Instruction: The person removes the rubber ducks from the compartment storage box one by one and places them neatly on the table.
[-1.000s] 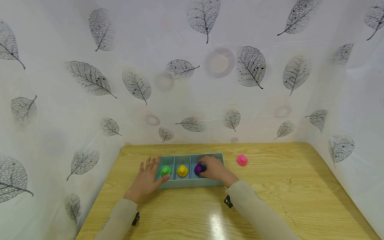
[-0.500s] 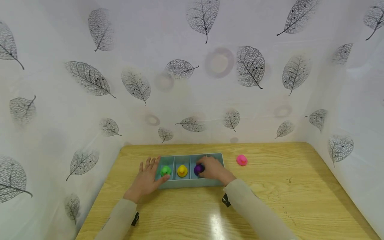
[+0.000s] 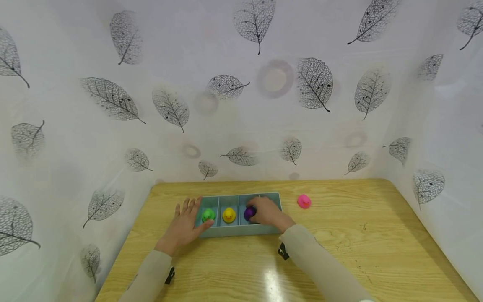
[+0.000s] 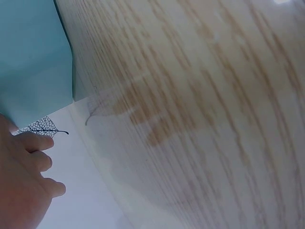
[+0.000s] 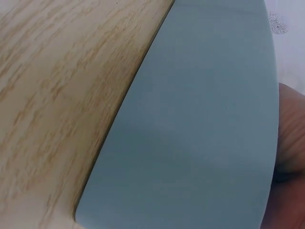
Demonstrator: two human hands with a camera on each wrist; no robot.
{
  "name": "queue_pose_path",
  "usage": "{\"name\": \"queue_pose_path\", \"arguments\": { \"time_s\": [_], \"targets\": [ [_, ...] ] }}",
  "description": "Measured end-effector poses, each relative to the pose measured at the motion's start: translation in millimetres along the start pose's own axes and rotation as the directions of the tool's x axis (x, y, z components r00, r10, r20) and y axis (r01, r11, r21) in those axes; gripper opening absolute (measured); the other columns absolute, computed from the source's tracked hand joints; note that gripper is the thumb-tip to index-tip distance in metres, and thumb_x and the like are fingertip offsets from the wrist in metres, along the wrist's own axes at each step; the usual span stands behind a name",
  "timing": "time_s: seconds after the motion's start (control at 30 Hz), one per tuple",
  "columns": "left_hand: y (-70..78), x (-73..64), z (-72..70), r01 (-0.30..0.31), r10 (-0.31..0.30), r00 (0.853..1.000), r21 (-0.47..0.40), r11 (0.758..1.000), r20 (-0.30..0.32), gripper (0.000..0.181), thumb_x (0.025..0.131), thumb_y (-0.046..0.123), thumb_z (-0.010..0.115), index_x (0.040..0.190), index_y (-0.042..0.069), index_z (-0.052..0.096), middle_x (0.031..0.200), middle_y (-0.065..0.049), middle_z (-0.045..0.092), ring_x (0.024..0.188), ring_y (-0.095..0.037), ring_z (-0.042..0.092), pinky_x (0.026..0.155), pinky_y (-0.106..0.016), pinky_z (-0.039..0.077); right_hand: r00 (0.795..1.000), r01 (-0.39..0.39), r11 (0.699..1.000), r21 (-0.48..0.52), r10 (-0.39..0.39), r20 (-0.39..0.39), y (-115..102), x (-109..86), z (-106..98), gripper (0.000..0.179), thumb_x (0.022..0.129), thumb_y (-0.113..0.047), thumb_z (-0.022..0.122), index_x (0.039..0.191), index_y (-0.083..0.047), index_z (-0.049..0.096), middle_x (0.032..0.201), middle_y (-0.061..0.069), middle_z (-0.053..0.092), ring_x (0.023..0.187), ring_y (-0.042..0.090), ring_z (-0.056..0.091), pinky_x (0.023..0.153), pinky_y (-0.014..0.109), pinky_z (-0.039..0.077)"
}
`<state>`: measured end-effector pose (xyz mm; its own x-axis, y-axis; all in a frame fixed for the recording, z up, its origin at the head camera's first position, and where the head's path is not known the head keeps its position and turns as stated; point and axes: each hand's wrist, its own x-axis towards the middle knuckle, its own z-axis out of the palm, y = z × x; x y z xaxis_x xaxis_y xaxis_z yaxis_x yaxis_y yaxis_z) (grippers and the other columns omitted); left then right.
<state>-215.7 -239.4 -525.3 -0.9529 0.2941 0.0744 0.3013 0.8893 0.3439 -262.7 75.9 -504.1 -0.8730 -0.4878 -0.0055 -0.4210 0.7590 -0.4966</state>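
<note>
A blue-grey divided box (image 3: 237, 230) lies on the table in the head view. Its left compartment holds a green rubber duck (image 3: 208, 215), and the one beside it a yellow rubber duck (image 3: 228, 215). My left hand (image 3: 184, 224) rests at the box's left end, fingers spread, thumb over the front rim near the green duck. My right hand (image 3: 267, 211) reaches into the box from the right and grips a purple rubber duck (image 3: 249, 213), partly covered by the fingers. In the right wrist view, the box's wall (image 5: 190, 119) hides most of that hand (image 5: 291, 129).
A pink rubber duck (image 3: 304, 201) sits on the wooden table (image 3: 226, 268), to the right of the box. Behind and at both sides hangs a white sheet (image 3: 241, 121) printed with dark leaves.
My right wrist and sleeve have shifted very slightly left, the fingers still on the purple duck. The left hand keeps its place at the box's end.
</note>
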Motion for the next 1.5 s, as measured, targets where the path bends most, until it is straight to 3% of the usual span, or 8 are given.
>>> {"name": "queue_pose_path", "arguments": {
  "time_s": [0.4, 0.6, 0.77, 1.03, 1.23, 1.5],
  "targets": [
    [0.5, 0.8, -0.5, 0.002, -0.002, 1.0, 0.009, 1.0, 0.007, 0.097, 0.102, 0.065, 0.053, 0.17, 0.009, 0.014, 0.168, -0.031, 0.03, 0.16, -0.052, 0.018, 0.126, -0.076, 0.009, 1.0, 0.0, 1.0, -0.002, 0.0, -0.018, 1, 0.5, 1, 0.042, 0.08, -0.017, 0.091, 0.117, -0.004, 0.077, 0.116, 0.015, 0.077, 0.108, 0.033, 0.071, 0.097, 0.05, 0.058],
    [1.1, 0.7, -0.8, -0.005, 0.005, 1.0, 0.021, 1.0, -0.003, 0.096, 0.102, 0.065, 0.053, 0.17, 0.008, 0.014, 0.167, -0.032, 0.031, 0.159, -0.052, 0.019, 0.125, -0.076, 0.011, 1.0, -0.003, 1.0, -0.003, 0.003, -0.012, 2, -1.3, 0, 0.038, 0.085, -0.019, 0.088, 0.119, -0.004, 0.077, 0.118, 0.015, 0.076, 0.109, 0.032, 0.071, 0.096, 0.049, 0.059],
    [1.7, 0.4, -1.2, -0.008, 0.008, 1.0, 0.019, 1.0, -0.006, 0.096, 0.102, 0.065, 0.053, 0.17, 0.008, 0.015, 0.167, -0.032, 0.031, 0.159, -0.053, 0.019, 0.125, -0.077, 0.01, 0.999, 0.039, 0.999, -0.03, -0.04, -0.032, 2, -5.2, -3, 0.036, 0.087, -0.021, 0.086, 0.118, -0.005, 0.077, 0.117, 0.013, 0.077, 0.108, 0.032, 0.071, 0.094, 0.05, 0.059],
    [0.9, -0.1, 0.1, 0.0, 0.0, 1.0, 0.002, 1.0, 0.004, 0.097, 0.102, 0.065, 0.054, 0.17, 0.009, 0.014, 0.168, -0.032, 0.029, 0.16, -0.053, 0.018, 0.126, -0.076, 0.008, 0.991, 0.098, 0.995, -0.005, -0.098, -0.094, 0, -15.9, -25, 0.034, 0.089, -0.025, 0.084, 0.117, -0.007, 0.077, 0.106, 0.007, 0.077, 0.091, 0.02, 0.068, 0.079, 0.038, 0.058],
    [-1.9, 0.1, 2.8, 0.001, -0.001, 1.0, -0.002, 1.0, 0.002, 0.097, 0.102, 0.065, 0.054, 0.17, 0.009, 0.014, 0.168, -0.032, 0.029, 0.16, -0.052, 0.018, 0.126, -0.076, 0.008, 0.985, 0.099, 0.994, 0.04, -0.093, -0.145, 4, -26.6, -47, 0.037, 0.094, -0.027, 0.08, 0.125, -0.007, 0.075, 0.114, 0.01, 0.078, 0.1, 0.03, 0.072, 0.082, 0.041, 0.059],
    [-3.3, 0.4, 4.0, -0.006, 0.006, 1.0, 0.004, 1.0, -0.001, 0.097, 0.102, 0.065, 0.054, 0.171, 0.01, 0.013, 0.168, -0.032, 0.03, 0.16, -0.052, 0.018, 0.126, -0.075, 0.008, 0.971, 0.058, 0.992, 0.114, -0.029, -0.239, 23, -36.3, -67, 0.041, 0.101, -0.03, 0.071, 0.136, -0.009, 0.068, 0.116, 0.016, 0.078, 0.099, 0.028, 0.075, 0.078, 0.039, 0.062]
  ]
}}
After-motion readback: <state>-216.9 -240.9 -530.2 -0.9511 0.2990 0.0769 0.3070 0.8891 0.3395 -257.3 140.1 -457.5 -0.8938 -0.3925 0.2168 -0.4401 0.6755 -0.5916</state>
